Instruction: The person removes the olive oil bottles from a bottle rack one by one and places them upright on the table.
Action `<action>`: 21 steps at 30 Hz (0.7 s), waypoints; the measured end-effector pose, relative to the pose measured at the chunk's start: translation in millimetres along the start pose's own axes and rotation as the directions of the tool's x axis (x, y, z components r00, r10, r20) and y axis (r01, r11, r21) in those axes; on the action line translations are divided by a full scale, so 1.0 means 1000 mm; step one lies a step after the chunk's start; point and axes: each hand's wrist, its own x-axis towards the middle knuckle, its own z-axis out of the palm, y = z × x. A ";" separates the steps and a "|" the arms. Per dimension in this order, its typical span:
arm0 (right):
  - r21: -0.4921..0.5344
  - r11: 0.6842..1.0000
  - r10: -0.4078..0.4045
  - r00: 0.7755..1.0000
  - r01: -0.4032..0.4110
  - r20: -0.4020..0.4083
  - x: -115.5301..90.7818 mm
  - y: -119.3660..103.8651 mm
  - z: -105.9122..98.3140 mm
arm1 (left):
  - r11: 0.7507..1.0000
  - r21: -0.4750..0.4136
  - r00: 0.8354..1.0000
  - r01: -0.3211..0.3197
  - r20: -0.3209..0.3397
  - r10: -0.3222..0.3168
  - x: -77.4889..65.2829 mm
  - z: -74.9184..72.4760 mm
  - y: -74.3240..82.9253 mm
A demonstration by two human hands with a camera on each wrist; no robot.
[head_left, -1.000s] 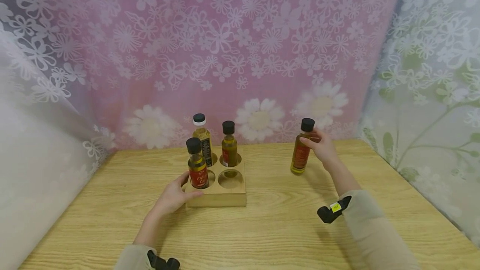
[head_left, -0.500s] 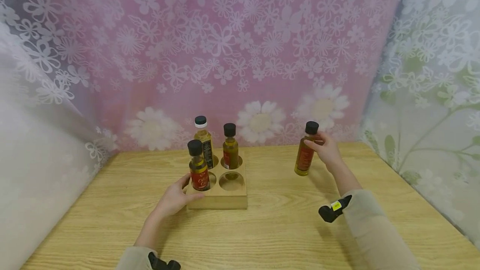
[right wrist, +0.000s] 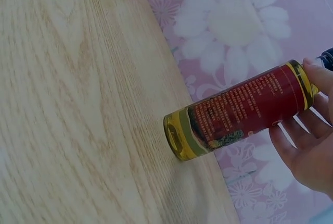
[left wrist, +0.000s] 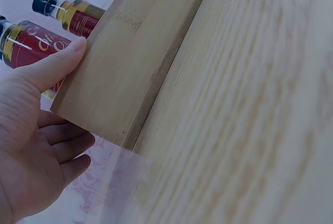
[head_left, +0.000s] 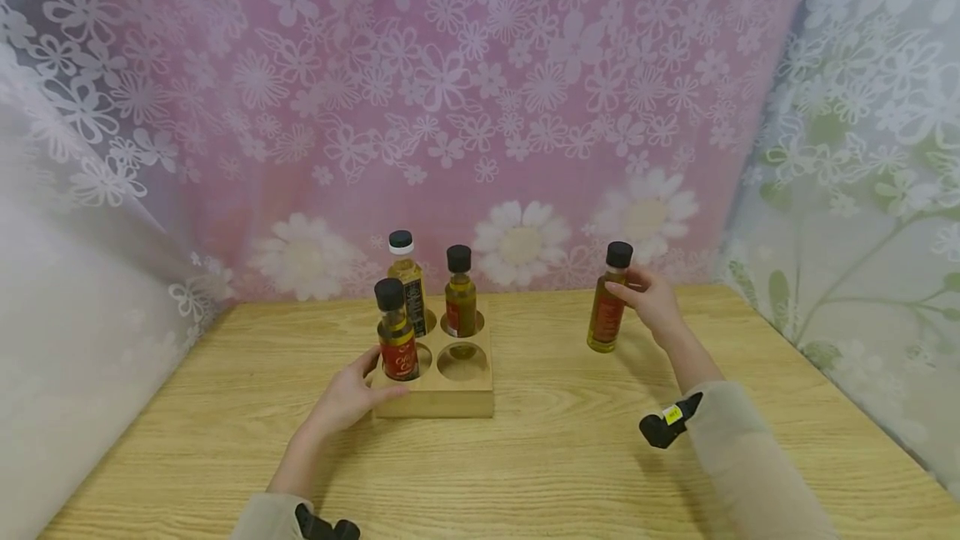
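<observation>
My left hand (head_left: pixel 347 394) holds the front left corner of a wooden bottle rack (head_left: pixel 450 403), thumb over its top edge and fingers at its side. In the rack's front left hole stands a red-labelled olive oil bottle (head_left: pixel 398 350). Behind it is a taller bottle with a white-ringed black cap (head_left: pixel 407 280); another small oil bottle (head_left: pixel 461 304) fills the back right hole. The front right hole has no bottle. Away to the right, my right hand (head_left: pixel 651 302) grips an olive oil bottle (right wrist: pixel 242 109) near its neck, slightly tilted. Whether its base touches the table I cannot tell.
Bare wooden tabletop (head_left: pixel 540 382) lies between the rack and the bottle on the right. A pink flowered curtain (head_left: pixel 480 107) hangs along the table's back edge, with pale curtains (head_left: pixel 862 232) at both sides.
The bottle in my right hand has shifted slightly right, then a little back left. My left hand stays at the rack's corner; the whole head view moved slightly.
</observation>
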 end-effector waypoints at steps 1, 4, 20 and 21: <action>0.002 1.000 -0.004 1.000 0.004 0.004 -0.001 0.000 0.000 | 1.000 -0.002 1.000 0.003 0.002 -0.003 0.000 0.000 0.000; 0.000 1.000 -0.012 1.000 0.012 0.020 -0.003 0.002 -0.003 | 1.000 -0.009 1.000 0.009 0.005 -0.009 0.000 0.000 0.000; -0.051 0.999 0.010 0.999 -0.008 0.054 -0.032 0.002 -0.021 | 1.000 0.005 1.000 -0.002 0.004 0.002 0.002 0.000 -0.001; -0.050 0.999 0.010 0.999 -0.008 0.048 -0.034 0.001 -0.021 | 1.000 0.005 1.000 -0.001 0.005 0.001 0.002 0.000 -0.001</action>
